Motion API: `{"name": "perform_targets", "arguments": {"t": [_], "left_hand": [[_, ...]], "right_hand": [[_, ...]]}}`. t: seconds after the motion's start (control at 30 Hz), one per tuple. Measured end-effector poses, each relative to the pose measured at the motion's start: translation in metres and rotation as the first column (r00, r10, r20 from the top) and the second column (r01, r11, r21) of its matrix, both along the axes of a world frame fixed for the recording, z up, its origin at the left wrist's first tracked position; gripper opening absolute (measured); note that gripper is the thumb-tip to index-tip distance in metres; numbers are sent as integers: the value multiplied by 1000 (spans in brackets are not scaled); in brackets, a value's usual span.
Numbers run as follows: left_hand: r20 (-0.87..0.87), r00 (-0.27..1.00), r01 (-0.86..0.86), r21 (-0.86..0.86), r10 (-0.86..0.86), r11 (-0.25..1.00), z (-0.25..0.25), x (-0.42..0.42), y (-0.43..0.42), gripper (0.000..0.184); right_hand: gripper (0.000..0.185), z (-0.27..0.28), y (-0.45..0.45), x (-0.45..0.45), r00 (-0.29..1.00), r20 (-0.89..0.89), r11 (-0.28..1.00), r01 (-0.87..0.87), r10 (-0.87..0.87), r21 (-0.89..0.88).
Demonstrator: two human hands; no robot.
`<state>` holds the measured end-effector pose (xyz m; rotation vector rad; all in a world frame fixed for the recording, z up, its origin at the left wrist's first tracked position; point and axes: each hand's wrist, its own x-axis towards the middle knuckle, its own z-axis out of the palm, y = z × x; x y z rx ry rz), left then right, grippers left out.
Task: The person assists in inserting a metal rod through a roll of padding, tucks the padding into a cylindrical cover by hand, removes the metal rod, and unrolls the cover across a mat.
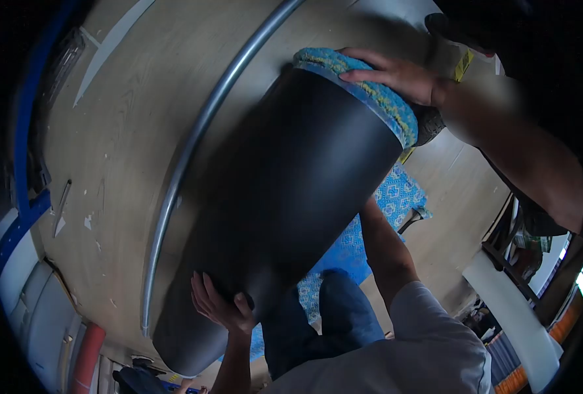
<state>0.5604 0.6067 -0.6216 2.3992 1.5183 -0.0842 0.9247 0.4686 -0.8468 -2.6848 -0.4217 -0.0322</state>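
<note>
Cylinder (304, 171), plain black, is touched by the spread left hand (222, 307); the hidden right hand's grip cannot be told; yellow-black tape (463, 64) is seen beyond.

1 pipe (185, 154) left of cylinder (304, 184)

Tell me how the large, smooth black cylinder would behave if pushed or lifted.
The large, smooth black cylinder would probably roll, given its rounded side. Its sleek surface could prove slippery. Its broad bulk suggests an awkward lift.
</note>
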Motion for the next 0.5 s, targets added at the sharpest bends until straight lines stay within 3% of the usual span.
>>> {"name": "perform_targets", "arguments": {"t": [0.3, 0.5], "left_hand": [[7, 1000, 2, 60, -3, 998, -11, -3, -2, 81], [56, 998, 11, 112, -18, 994, -16, -11, -6, 69]], "right_hand": [[82, 2, -3, -9, 999, 30, 999, -12, 13, -40], [84, 2, 0, -7, 994, 60, 995, -91, 94, -40]]}}
